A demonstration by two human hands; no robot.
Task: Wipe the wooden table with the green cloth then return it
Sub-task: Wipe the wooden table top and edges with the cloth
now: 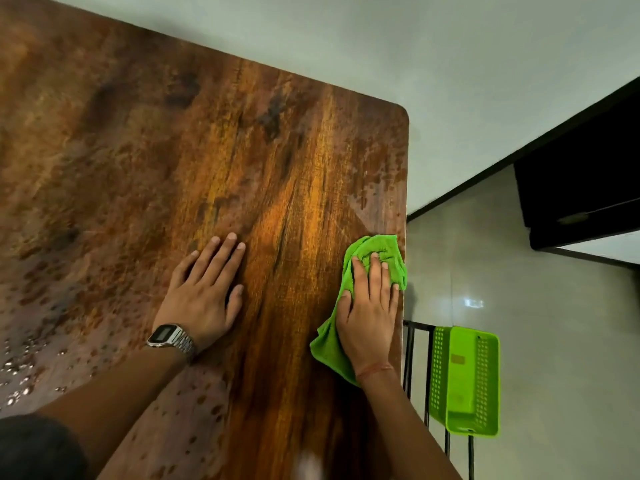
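The wooden table (173,140) fills most of the head view, its right edge running down past the middle. A green cloth (375,249) lies crumpled on the table right at that edge. My right hand (369,313) presses flat on the cloth, fingers curled into its folds. My left hand (204,292) rests palm down on the bare wood to the left of the cloth, fingers spread, holding nothing. A metal watch sits on the left wrist.
A bright green plastic basket (465,381) sits on a black metal frame (410,358) just beyond the table's right edge. Light tiled floor (536,306) lies below, with dark furniture (581,188) at the far right. Droplets speckle the table's near-left area (20,362).
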